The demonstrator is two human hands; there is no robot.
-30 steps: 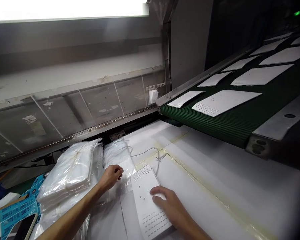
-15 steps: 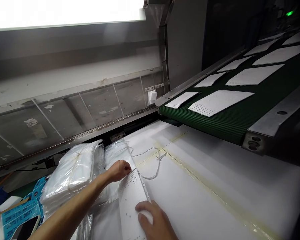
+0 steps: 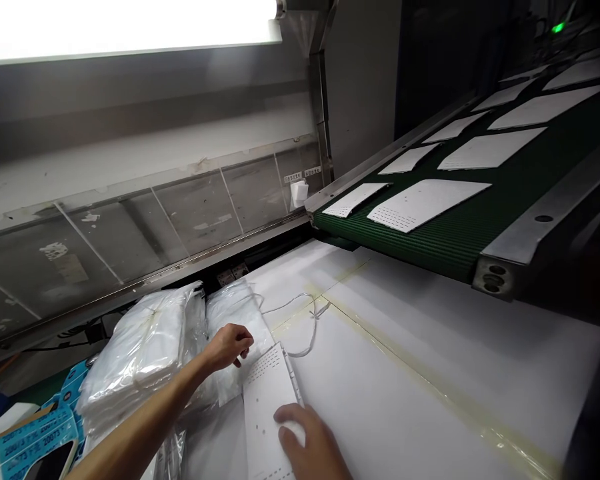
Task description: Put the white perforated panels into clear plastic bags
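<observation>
A white panel [image 3: 266, 400] with rows of slots near its ends and a few small holes lies below my hands. My right hand [image 3: 316, 440] grips its right long edge, thumb and forefinger bent around that side; the other fingers are out of sight. Just off the panel's far left corner, my left hand [image 3: 230, 345] hangs above a clear plastic bag [image 3: 235, 307], fingers loosely curled, a gap at the thumb, nothing visible in them. Beside the bag sits a tied stack of clear plastic bags [image 3: 143, 340]. A loop of white string [image 3: 314, 333] lies beyond the panel.
Similar white panels [image 3: 427, 203] rest in two rows on a green conveyor belt [image 3: 405, 243] at the upper right. The white table surface [image 3: 405, 320] has yellowed tape seams. At lower left are blue printed labels [image 3: 40, 433] and a phone [image 3: 53, 460]. A bright lamp hangs above.
My left hand has come off the panel's far corner and moved slightly left, its fingers loosening. The panel has turned a little and lies straighter, with my right hand still on its edge.
</observation>
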